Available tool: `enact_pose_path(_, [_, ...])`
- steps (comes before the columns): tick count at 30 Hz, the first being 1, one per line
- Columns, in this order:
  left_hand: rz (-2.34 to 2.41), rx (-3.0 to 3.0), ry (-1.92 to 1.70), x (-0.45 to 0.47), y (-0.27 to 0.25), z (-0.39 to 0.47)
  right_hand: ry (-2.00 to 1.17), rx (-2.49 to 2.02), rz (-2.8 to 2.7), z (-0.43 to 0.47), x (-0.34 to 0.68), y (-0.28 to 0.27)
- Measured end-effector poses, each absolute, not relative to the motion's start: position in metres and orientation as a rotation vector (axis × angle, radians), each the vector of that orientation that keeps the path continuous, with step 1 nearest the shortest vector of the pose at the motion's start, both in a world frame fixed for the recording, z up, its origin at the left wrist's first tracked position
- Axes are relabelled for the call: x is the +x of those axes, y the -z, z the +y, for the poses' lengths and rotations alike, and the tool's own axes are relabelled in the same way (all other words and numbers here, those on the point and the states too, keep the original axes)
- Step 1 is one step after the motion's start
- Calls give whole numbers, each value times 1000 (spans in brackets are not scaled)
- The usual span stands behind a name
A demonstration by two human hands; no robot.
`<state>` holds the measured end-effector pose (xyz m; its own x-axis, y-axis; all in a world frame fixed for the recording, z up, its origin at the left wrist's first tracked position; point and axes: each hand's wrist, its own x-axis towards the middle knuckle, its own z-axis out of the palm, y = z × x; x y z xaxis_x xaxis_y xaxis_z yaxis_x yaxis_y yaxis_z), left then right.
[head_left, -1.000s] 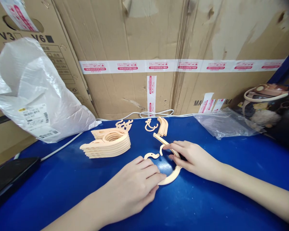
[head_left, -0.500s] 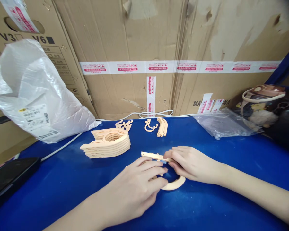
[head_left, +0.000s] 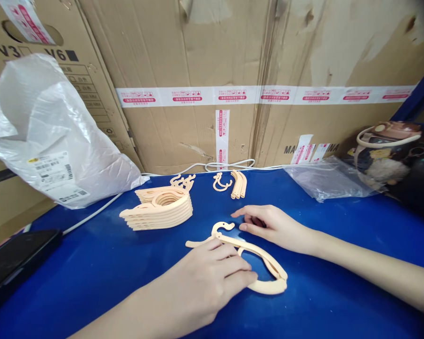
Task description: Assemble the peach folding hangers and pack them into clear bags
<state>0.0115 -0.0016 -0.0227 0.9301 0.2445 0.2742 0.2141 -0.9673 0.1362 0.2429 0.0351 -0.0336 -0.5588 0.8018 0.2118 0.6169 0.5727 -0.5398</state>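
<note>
A cream plastic folding clothes hanger lies on the blue tabletop in front of me, its hook at the far end and its arms spread in a curved loop. My left hand rests over its near side, with the fingers curled down on it and hiding part of it. Just beyond and right of the hook is my right hand, holding nothing, its index finger stretched out and thumb apart. Behind my left hand stands a stack of folded hangers.
Loose hanger hooks, another hook and several curved strips lie at the back. A white plastic bag leans at left above a dark device. A clear bag lies right, before cardboard boxes.
My right hand has let go of the hanger and drawn back from it. The hanger has turned and slid nearer, its hook now showing. My left hand stays on it.
</note>
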Motion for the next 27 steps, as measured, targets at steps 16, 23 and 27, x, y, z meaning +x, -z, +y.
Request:
enact_pose_path(16, [507, 2747, -395, 6, 17, 10, -807, -1080, -1737, 49, 257, 20])
enact_pose_path(23, [1156, 2803, -445, 11, 22, 8, -1001, -1134, -1564, 40, 262, 22])
enact_pose_path(27, [1227, 2754, -401, 11, 24, 11, -870, -1200, -1851, 31, 259, 22])
